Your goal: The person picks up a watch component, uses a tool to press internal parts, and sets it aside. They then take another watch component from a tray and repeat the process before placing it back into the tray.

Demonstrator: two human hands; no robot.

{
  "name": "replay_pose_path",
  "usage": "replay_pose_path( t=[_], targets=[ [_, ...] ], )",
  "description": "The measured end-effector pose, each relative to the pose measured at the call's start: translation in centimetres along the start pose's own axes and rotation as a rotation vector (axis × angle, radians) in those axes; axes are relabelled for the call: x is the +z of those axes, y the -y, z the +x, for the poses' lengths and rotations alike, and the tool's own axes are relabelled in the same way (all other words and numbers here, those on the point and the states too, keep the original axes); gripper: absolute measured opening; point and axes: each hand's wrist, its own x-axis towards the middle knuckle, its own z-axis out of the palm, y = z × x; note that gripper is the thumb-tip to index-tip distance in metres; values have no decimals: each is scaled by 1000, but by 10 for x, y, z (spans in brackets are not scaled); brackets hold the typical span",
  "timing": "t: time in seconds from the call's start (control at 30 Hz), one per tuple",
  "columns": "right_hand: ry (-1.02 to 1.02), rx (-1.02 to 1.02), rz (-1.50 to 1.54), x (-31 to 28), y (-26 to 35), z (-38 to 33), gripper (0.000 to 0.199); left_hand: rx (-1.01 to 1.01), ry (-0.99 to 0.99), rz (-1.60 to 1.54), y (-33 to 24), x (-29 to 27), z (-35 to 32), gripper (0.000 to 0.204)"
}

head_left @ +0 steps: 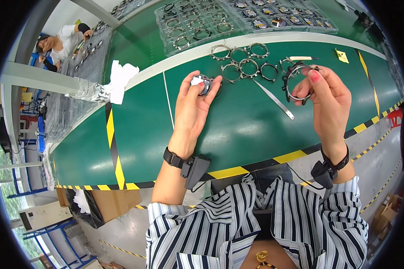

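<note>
My left hand (191,110) is closed round a small round watch module (205,85), dark with a pale patch on its face, raised over the green bench. To the right, my right hand (331,96) pinches a metal watch-case ring (286,85) with dark lugs, held upright and seen through its opening. Between the hands, several similar rings (248,67) lie grouped on the bench. Below them rests a flat silver pair of tweezers (276,101). A thin tool with a pale handle (300,58) lies behind the held ring.
Clear trays of rings (197,27) and trays of small electronic parts (283,15) stand beyond a pale ledge (184,60). A wrapped post (92,89) rises at the left. Yellow-black tape (229,172) marks the near edge. A co-worker (67,40) sits far left.
</note>
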Motion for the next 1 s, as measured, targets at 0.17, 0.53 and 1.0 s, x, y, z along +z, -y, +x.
replay_pose_path(
  t=[0.17, 0.53, 1.0],
  targets=[
    [212, 406, -303, 25, -23, -3, 16, -141, 105, -75, 2, -4, 2, 34],
    [372, -356, -933, 32, -46, 14, 25, -225, 224, -178, -6, 1, -7, 48],
    [493, -533, -718, 29, -47, 50, 38, -241, 398, 124, 5, 15, -17, 60]
  ],
)
